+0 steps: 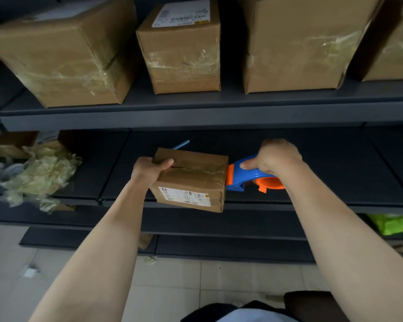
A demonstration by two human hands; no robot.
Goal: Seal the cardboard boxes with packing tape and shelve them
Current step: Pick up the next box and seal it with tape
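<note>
Above the small box (191, 177), 4 taped boxes (63, 54) (182, 54) (298, 43) (391, 49); at left, crumpled tape wad (42, 173).

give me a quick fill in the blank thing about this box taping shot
1. The right hand holds a blue and ____ dispenser.
2. The left hand grips the small box, which bears a white ____ on its near side.
3. Crumpled film lies on the shelf to the ____ of the small box.
4. The dispenser's head meets the small box at its ____ end.

Missing words: orange; label; left; right
</note>
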